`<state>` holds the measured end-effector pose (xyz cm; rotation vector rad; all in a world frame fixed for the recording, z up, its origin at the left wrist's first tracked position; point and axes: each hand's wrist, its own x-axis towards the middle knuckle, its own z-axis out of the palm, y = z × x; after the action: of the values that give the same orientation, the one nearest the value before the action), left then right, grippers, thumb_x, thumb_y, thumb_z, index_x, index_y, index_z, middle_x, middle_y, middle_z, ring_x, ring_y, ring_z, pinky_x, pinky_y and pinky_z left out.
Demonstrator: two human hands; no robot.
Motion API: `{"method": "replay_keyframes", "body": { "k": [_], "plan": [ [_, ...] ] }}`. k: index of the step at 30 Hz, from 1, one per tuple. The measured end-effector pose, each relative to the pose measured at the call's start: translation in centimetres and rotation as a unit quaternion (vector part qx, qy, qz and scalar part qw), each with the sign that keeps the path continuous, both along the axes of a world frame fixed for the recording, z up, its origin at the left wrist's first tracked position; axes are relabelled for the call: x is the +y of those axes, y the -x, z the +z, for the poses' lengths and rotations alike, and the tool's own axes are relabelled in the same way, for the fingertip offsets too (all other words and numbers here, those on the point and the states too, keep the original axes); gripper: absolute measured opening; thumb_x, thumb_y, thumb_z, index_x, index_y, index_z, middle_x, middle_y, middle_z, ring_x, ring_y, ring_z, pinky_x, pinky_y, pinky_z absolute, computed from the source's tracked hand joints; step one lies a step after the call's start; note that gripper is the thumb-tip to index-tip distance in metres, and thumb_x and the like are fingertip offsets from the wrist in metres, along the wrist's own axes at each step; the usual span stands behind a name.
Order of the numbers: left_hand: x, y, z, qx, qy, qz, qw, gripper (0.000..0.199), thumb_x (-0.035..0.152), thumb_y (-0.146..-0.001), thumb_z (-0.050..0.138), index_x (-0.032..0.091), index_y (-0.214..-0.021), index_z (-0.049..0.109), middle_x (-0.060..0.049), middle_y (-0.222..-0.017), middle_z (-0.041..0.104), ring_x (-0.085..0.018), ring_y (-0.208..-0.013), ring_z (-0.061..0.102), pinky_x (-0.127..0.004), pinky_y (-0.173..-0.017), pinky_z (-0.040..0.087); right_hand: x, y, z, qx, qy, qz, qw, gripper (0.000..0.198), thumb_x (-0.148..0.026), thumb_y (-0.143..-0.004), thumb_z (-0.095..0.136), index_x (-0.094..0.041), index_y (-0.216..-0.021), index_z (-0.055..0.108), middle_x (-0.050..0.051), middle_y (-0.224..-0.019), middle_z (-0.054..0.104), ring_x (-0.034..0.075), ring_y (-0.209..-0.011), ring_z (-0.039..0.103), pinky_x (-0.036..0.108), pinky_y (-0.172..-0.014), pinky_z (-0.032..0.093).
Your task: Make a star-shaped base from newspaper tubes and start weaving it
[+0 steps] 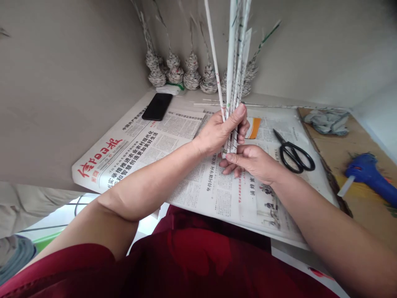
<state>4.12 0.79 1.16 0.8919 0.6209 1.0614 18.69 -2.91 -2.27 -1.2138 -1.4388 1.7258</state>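
My left hand (228, 126) is wrapped round a bundle of thin rolled-paper tubes (237, 58) that stands nearly upright over the table. One tube leans away to the left of the others. At the lower ends of the bundle is my right hand (248, 161), its thumb and fingers pinching the tube ends from below. Newspaper (182, 186) is spread beneath both hands. Black-handled scissors (293, 153) lie partly spread on it, to the right of my right hand.
Several woven paper gourds (191, 72) stand along the back wall. A black phone (157, 106) lies at the left. More paper tubes (279, 106) lie along the back edge. At the right, cardboard (350, 142) carries a grey cloth (327, 121) and a blue glue gun (370, 174).
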Motion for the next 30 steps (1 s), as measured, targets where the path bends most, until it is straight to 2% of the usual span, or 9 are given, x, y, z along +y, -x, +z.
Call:
{"method": "replay_keyframes", "body": {
  "k": [5, 12, 17, 19, 22, 27, 30],
  "plan": [
    [0.0, -0.1, 0.2, -0.024, 0.032, 0.023, 0.999, 0.034, 0.046, -0.083, 0.070, 0.017, -0.074, 0.055, 0.004, -0.060, 0.052, -0.007, -0.051, 0.054, -0.019, -0.055, 0.050, -0.1, 0.2, -0.1, 0.004, 0.009, -0.035, 0.999, 0.038, -0.048, -0.069, 0.084, -0.015, -0.083, 0.069, 0.008, -0.079, 0.077, 0.020, -0.068, 0.075, 0.023, -0.049, 0.054],
    [0.9, -0.1, -0.3, -0.042, -0.026, 0.021, 0.999, 0.039, 0.051, -0.084, 0.068, 0.017, -0.072, 0.051, 0.006, -0.058, 0.048, -0.006, -0.049, 0.049, -0.018, -0.051, 0.048, -0.3, 0.7, -0.3, -0.021, -0.012, -0.051, 0.998, 0.026, -0.040, -0.078, 0.079, -0.016, -0.081, 0.069, 0.008, -0.081, 0.077, 0.017, -0.068, 0.075, 0.021, -0.049, 0.053],
    [1.0, -0.1, -1.0, -0.048, -0.041, 0.016, 0.998, 0.043, 0.056, -0.081, 0.069, 0.018, -0.073, 0.051, 0.006, -0.059, 0.049, -0.006, -0.050, 0.049, -0.019, -0.052, 0.049, -0.4, 0.6, -0.1, -0.038, 0.002, -0.027, 0.999, 0.027, -0.040, -0.079, 0.077, -0.015, -0.081, 0.066, 0.010, -0.083, 0.077, 0.018, -0.066, 0.074, 0.019, -0.043, 0.049],
    [1.0, -0.2, -1.2, -0.043, -0.052, 0.009, 0.998, 0.046, 0.059, -0.077, 0.071, 0.017, -0.073, 0.052, 0.005, -0.060, 0.051, -0.006, -0.050, 0.050, -0.020, -0.052, 0.049, -0.5, 0.7, -0.1, -0.054, 0.004, -0.037, 0.998, 0.028, -0.040, -0.078, 0.078, -0.015, -0.078, 0.064, 0.010, -0.078, 0.076, 0.017, -0.062, 0.073, 0.018, -0.039, 0.044],
    [1.0, -0.2, -1.4, -0.039, -0.065, 0.015, 0.997, 0.048, 0.059, -0.074, 0.074, 0.017, -0.072, 0.052, 0.005, -0.060, 0.052, -0.007, -0.051, 0.052, -0.020, -0.050, 0.048, -0.5, 1.0, -0.3, -0.064, -0.005, -0.061, 0.996, 0.030, -0.041, -0.077, 0.078, -0.015, -0.076, 0.063, 0.009, -0.075, 0.075, 0.016, -0.060, 0.072, 0.019, -0.040, 0.044],
    [1.0, -0.2, -1.2, -0.054, -0.019, 0.015, 0.998, 0.049, 0.055, -0.066, 0.082, 0.016, -0.080, 0.055, 0.005, -0.060, 0.052, -0.007, -0.050, 0.051, -0.020, -0.051, 0.052, -0.5, 1.0, -0.9, -0.076, -0.026, -0.063, 0.995, 0.037, -0.050, -0.073, 0.078, -0.015, -0.075, 0.065, 0.008, -0.075, 0.074, 0.018, -0.061, 0.072, 0.021, -0.041, 0.044],
    [1.2, -0.1, -1.1, -0.082, -0.002, 0.011, 0.997, 0.053, 0.055, -0.061, 0.085, 0.016, -0.078, 0.054, 0.005, -0.061, 0.052, -0.007, -0.051, 0.051, -0.019, -0.050, 0.052, -0.4, 0.8, -1.1, -0.088, -0.028, -0.052, 0.994, 0.039, -0.052, -0.074, 0.076, -0.014, -0.078, 0.066, 0.009, -0.079, 0.074, 0.019, -0.065, 0.073, 0.022, -0.043, 0.044]
  ]
}}
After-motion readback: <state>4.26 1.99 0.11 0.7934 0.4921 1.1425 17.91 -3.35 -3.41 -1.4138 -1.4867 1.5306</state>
